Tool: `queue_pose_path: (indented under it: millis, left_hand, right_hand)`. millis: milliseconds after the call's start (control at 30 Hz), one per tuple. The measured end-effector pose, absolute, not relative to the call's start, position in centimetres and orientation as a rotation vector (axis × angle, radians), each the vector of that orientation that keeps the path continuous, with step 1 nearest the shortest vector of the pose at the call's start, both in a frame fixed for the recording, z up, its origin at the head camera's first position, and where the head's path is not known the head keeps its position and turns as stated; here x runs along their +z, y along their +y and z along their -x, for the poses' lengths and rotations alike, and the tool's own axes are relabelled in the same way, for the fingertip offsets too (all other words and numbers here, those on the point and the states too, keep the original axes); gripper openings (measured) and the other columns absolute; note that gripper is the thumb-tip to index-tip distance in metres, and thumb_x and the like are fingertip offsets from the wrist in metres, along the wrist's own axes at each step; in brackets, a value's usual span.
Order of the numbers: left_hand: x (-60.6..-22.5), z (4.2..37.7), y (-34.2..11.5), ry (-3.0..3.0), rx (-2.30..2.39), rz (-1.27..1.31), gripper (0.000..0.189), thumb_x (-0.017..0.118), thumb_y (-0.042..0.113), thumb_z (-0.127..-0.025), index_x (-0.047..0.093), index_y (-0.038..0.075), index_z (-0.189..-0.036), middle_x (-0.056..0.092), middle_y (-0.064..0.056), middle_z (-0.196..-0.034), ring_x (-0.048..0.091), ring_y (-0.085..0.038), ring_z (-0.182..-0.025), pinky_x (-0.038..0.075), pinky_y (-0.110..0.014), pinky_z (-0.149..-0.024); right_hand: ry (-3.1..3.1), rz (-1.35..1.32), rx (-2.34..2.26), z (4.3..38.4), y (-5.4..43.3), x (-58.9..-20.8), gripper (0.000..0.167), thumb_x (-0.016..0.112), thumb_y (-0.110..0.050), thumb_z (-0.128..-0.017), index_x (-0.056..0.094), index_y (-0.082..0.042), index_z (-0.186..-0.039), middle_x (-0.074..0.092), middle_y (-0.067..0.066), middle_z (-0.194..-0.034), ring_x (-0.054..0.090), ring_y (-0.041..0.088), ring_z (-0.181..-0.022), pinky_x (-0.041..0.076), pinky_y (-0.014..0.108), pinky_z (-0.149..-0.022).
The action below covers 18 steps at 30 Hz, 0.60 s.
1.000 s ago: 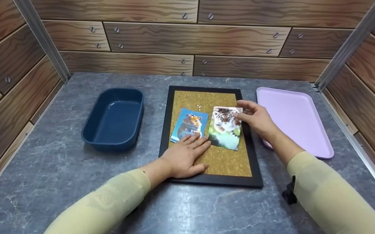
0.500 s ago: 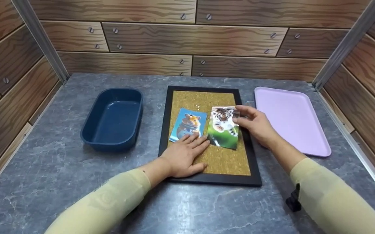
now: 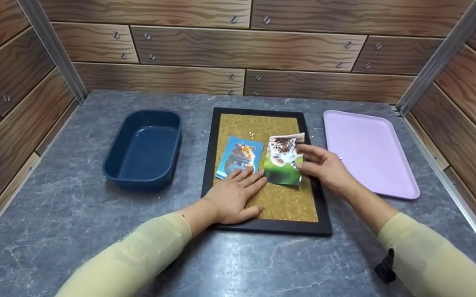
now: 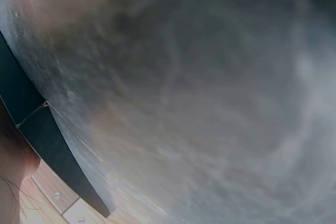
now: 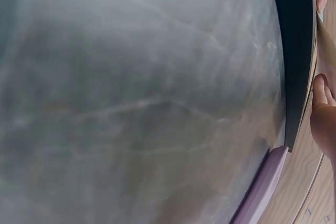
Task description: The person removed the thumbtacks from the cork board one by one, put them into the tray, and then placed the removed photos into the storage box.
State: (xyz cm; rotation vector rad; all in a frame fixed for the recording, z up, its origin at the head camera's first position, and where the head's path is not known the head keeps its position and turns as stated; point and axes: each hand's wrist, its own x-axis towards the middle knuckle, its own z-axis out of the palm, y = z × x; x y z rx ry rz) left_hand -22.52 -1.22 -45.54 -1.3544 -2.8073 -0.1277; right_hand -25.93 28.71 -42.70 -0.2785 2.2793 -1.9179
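Note:
A corkboard [image 3: 285, 208] with a black frame lies in the middle of the table. My left hand [image 3: 234, 200] rests flat on it, straight fingertips over the lower edge of a blue picture card [image 3: 241, 154] showing a hamster. To the right is a tiger picture card [image 3: 282, 169], its right side bent up a little. Thumb and fingers of my right hand [image 3: 328, 169] pinch that right edge. In the right wrist view the right hand [image 5: 324, 119] is cut off by the image border, beside the raised card [image 5: 326, 45].
A deep dark blue bin [image 3: 147, 152] stands to the left of the board. On the right lies a shallow lilac tray [image 3: 376, 152], close to my right hand. Wood-patterned walls [image 3: 238, 47] with metal corner posts enclose the grey marbled table [image 3: 238, 264].
My right hand has slid down along the tiger card's right edge, toward me. The card's right side has lifted and its glare has shifted. My left hand has stayed put.

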Motion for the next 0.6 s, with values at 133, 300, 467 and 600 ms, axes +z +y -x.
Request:
queue_pose_path:
  millis: [133, 300, 467, 600]
  left_hand:
    - [-45.5, 22.6, -1.2, -2.805, -0.123, 1.357, 0.077, 0.025, 0.066, -0.098, 0.017, 0.018, -0.159, 0.016, -0.003, -0.165, 0.011, -0.027, -0.153, 0.015, -0.045, -0.124]
    - [-45.5, 22.6, -1.2, -2.806, -0.113, 1.354, 0.077, 0.026, 0.066, -0.098, 0.017, 0.019, -0.159, 0.016, -0.002, -0.165, 0.012, -0.026, -0.153, 0.013, -0.047, -0.124]
    - [-45.5, 22.5, -1.2, -2.82, -0.117, 1.349, 0.077, 0.024, 0.067, -0.098, 0.016, 0.021, -0.159, 0.015, -0.001, -0.165, 0.011, -0.025, -0.153, 0.01, -0.049, -0.124]
    - [-45.6, 22.5, -1.2, -2.813, -0.113, 1.343, 0.078, 0.024, 0.067, -0.098, 0.016, 0.021, -0.159, 0.015, -0.001, -0.165, 0.01, -0.026, -0.153, 0.011, -0.05, -0.124]
  right_hand:
    - [2.25, 0.284, -1.904, 25.2, 28.8, -42.9, 0.063, 0.07, -0.006, -0.089, 0.043, 0.0, -0.145, 0.052, 0.027, -0.139, 0.065, 0.013, -0.111, 0.056, 0.025, -0.088]
    - [2.233, 0.295, -1.914, 24.5, 28.8, -43.2, 0.064, 0.071, -0.005, -0.089, 0.042, 0.0, -0.146, 0.053, 0.028, -0.138, 0.066, 0.014, -0.111, 0.056, 0.026, -0.09]
    - [2.244, 0.271, -1.901, 24.0, 28.9, -43.3, 0.065, 0.072, -0.007, -0.088, 0.043, -0.002, -0.146, 0.054, 0.027, -0.138, 0.067, 0.015, -0.109, 0.056, 0.027, -0.089]
    - [2.256, 0.267, -1.895, 23.8, 28.9, -43.3, 0.065, 0.072, -0.007, -0.088, 0.043, -0.002, -0.146, 0.055, 0.028, -0.136, 0.067, 0.015, -0.108, 0.057, 0.028, -0.087]
